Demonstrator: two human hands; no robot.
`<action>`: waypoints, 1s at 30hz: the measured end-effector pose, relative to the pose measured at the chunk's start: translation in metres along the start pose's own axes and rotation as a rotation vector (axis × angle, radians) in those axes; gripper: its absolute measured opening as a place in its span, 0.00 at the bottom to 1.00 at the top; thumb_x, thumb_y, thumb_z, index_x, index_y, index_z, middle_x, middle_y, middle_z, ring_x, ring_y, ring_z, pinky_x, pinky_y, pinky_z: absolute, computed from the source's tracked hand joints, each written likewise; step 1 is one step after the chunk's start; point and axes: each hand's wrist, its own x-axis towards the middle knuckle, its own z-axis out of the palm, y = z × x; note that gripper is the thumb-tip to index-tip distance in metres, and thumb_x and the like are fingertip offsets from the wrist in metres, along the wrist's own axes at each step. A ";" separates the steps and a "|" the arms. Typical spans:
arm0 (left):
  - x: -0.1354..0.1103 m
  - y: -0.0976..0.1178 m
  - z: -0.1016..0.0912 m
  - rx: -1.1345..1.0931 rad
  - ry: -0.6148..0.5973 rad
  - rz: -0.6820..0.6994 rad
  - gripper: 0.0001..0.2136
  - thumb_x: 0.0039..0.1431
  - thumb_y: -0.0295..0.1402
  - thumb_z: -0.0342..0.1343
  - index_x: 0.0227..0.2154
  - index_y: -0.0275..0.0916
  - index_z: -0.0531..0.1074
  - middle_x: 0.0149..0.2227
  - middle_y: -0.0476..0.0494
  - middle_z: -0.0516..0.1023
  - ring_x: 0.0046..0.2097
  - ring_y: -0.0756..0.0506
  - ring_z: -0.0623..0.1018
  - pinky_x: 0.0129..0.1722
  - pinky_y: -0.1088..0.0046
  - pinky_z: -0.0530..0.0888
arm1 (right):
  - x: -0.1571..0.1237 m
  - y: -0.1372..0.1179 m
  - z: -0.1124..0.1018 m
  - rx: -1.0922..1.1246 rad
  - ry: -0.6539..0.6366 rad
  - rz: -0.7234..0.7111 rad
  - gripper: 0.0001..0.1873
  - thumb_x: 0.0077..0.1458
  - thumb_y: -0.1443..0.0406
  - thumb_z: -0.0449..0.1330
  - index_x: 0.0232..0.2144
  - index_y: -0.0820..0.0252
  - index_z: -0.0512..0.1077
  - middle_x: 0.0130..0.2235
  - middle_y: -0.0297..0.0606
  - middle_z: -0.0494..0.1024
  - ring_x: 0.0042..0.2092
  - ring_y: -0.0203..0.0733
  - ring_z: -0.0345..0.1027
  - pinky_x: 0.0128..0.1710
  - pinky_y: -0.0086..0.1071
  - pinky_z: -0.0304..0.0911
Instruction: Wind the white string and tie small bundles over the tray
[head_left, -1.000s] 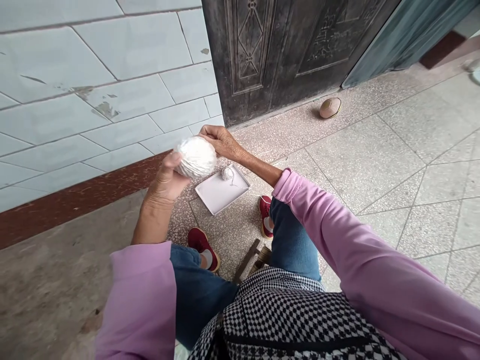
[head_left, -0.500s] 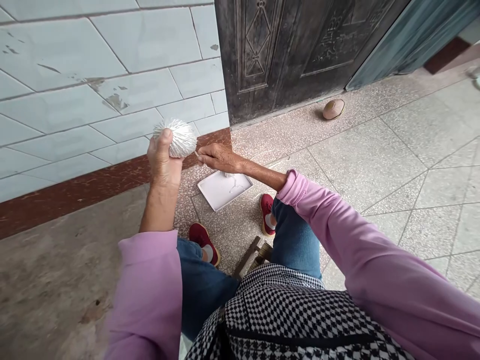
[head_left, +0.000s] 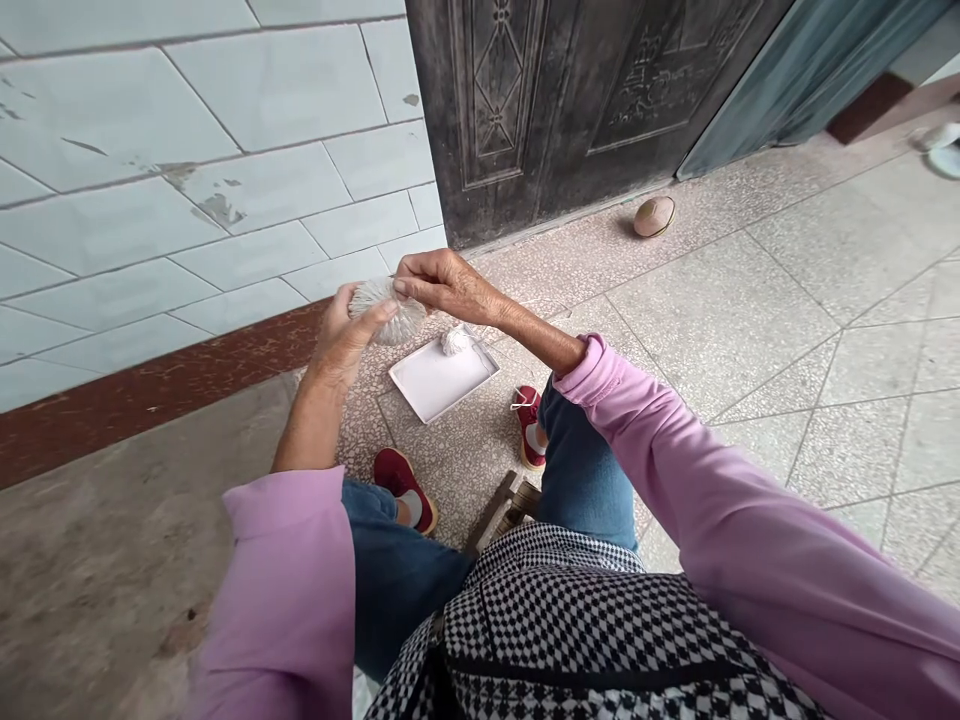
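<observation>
My left hand [head_left: 346, 335] is closed round a large ball of white yarn [head_left: 390, 318], held up in front of me over the floor. My right hand [head_left: 442, 282] rests on the top of the ball with its fingers pinched together, apparently on the yarn strand. Below the hands a white tray [head_left: 439, 378] lies on the floor, and a small white yarn ball [head_left: 454, 341] sits in it near its far edge. A thin strand runs from the small ball.
I sit on a low wooden stool [head_left: 501, 510], with red shoes [head_left: 405, 485] on speckled floor tiles. A pale tiled wall [head_left: 210, 180] stands left, a dark carved door [head_left: 570, 90] ahead. A small round ball [head_left: 654, 216] lies by the door.
My left hand lifted the big yarn ball up and left, then brought it back down. My right hand moved from beside the ball onto its top.
</observation>
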 end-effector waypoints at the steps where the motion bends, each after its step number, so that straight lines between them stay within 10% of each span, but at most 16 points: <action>1: -0.003 0.005 0.003 -0.025 0.001 -0.031 0.41 0.54 0.66 0.86 0.60 0.47 0.78 0.56 0.40 0.88 0.60 0.29 0.86 0.57 0.54 0.81 | -0.001 -0.002 -0.001 -0.031 0.008 -0.001 0.20 0.91 0.63 0.66 0.39 0.59 0.73 0.32 0.26 0.69 0.36 0.35 0.60 0.36 0.30 0.56; 10: -0.020 0.035 0.017 -0.079 -0.109 -0.130 0.48 0.46 0.64 0.92 0.62 0.42 0.83 0.60 0.31 0.92 0.69 0.19 0.85 0.71 0.37 0.82 | -0.002 -0.012 -0.001 -0.227 0.024 -0.107 0.22 0.87 0.67 0.67 0.35 0.55 0.71 0.33 0.28 0.65 0.40 0.42 0.59 0.45 0.36 0.56; 20: -0.029 0.041 0.020 -0.059 -0.303 -0.158 0.43 0.46 0.56 0.89 0.62 0.39 0.87 0.56 0.30 0.93 0.67 0.18 0.88 0.73 0.36 0.85 | 0.007 0.007 0.006 0.047 -0.021 -0.003 0.27 0.88 0.61 0.73 0.34 0.54 0.67 0.32 0.24 0.57 0.38 0.36 0.53 0.38 0.35 0.53; 30: -0.029 0.034 0.035 -0.347 -0.119 -0.122 0.45 0.51 0.74 0.77 0.61 0.45 0.88 0.64 0.23 0.91 0.76 0.13 0.84 0.66 0.32 0.91 | 0.035 0.036 0.005 0.009 0.118 0.061 0.39 0.85 0.41 0.71 0.28 0.53 0.62 0.29 0.24 0.59 0.38 0.35 0.55 0.38 0.33 0.55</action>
